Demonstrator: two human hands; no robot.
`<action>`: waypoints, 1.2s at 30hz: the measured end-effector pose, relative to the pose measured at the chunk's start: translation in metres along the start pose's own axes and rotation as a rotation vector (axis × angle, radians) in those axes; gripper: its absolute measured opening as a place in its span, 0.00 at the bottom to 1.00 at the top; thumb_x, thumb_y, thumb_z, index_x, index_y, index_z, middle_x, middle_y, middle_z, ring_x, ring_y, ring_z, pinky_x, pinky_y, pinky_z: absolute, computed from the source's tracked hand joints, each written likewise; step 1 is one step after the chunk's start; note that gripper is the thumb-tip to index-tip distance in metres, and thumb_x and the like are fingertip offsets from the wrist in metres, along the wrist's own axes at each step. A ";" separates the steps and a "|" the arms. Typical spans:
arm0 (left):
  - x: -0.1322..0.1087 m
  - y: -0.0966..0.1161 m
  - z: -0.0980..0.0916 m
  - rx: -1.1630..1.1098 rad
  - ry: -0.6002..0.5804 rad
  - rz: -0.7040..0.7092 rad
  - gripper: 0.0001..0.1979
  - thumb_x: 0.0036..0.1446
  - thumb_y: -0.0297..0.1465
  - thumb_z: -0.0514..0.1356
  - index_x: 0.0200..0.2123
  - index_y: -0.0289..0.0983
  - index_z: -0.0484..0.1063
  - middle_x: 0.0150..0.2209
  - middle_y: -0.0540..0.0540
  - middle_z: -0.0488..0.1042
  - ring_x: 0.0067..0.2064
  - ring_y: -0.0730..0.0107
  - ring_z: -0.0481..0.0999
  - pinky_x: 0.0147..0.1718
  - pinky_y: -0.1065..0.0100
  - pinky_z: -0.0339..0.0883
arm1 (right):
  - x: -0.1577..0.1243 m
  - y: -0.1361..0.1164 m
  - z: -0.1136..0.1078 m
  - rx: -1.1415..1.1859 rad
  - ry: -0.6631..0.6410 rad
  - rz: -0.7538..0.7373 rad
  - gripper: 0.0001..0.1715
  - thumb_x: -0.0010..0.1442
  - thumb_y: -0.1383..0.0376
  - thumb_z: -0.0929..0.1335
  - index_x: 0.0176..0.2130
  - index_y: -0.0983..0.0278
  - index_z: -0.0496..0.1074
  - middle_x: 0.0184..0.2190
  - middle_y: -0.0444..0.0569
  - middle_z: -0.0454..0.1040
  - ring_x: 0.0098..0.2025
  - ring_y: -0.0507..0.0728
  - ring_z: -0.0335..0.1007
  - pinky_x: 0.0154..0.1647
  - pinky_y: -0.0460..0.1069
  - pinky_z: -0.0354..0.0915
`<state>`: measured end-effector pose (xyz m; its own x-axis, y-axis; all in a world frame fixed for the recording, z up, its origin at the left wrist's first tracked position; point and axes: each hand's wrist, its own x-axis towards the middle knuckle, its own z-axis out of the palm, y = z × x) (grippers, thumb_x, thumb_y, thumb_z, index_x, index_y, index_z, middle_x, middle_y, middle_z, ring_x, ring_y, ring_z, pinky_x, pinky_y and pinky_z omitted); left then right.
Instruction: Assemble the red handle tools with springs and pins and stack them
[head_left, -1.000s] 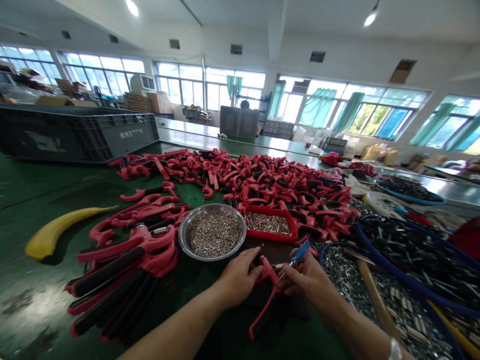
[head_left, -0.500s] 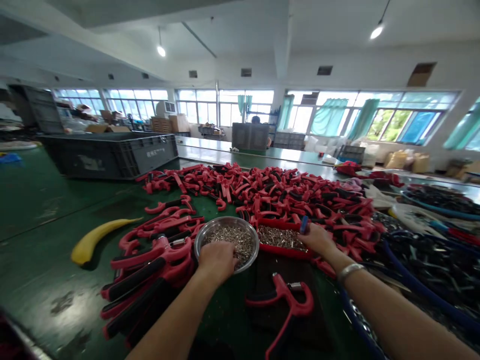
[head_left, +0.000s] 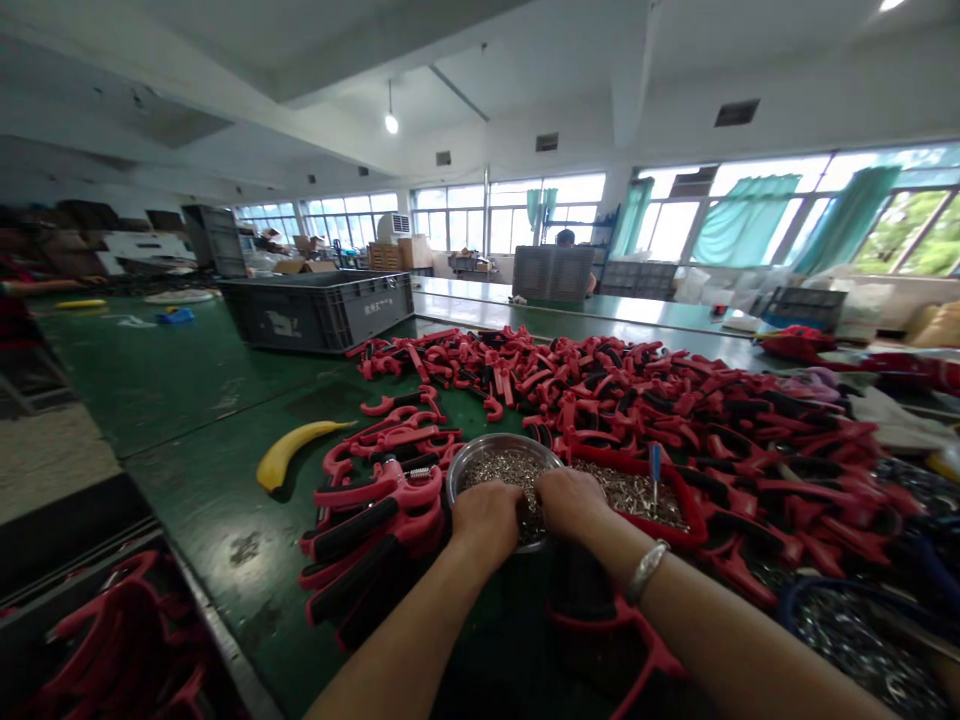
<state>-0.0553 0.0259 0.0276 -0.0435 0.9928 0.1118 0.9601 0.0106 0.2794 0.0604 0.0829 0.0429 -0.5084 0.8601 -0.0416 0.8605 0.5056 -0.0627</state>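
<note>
My left hand [head_left: 486,520] is down in a steel bowl [head_left: 504,442] of small silver metal parts, and its fingers are hidden. My right hand [head_left: 571,503] rests over the bowl's right side, its fingertips hidden too. Just right of the bowl, a red tray [head_left: 675,495] holds metal pins. A blue-handled screwdriver [head_left: 655,468] stands in that tray, apart from both hands. Under my right wrist lies a red-and-black handled clamp [head_left: 626,635], mostly hidden by my arm.
Heaps of red-and-black clamps [head_left: 600,400] cover the green table beyond the bowl, with a stack [head_left: 375,530] to its left. A yellow curved object [head_left: 296,450] lies further left. Washers fill a blue-rimmed basin [head_left: 862,630] at right. A co-worker [head_left: 566,238] sits far back.
My right hand has moved from above the red tray to the bowl. The screwdriver now stands in the tray. The view has swung left, and the clamp in front is partly covered.
</note>
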 end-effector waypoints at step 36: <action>0.004 -0.006 0.000 -0.026 -0.036 -0.027 0.10 0.53 0.41 0.54 0.30 0.45 0.72 0.35 0.51 0.76 0.37 0.61 0.74 0.30 0.68 0.60 | -0.151 0.092 0.030 1.026 0.452 0.300 0.11 0.45 0.59 0.71 0.30 0.62 0.72 0.28 0.46 0.76 0.31 0.57 0.73 0.34 0.51 0.70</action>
<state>-0.0608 0.0296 0.0263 -0.0592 0.9958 0.0698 0.9512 0.0351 0.3064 0.2153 -0.0022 0.0138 -0.0521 0.9865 0.1551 0.4082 0.1628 -0.8982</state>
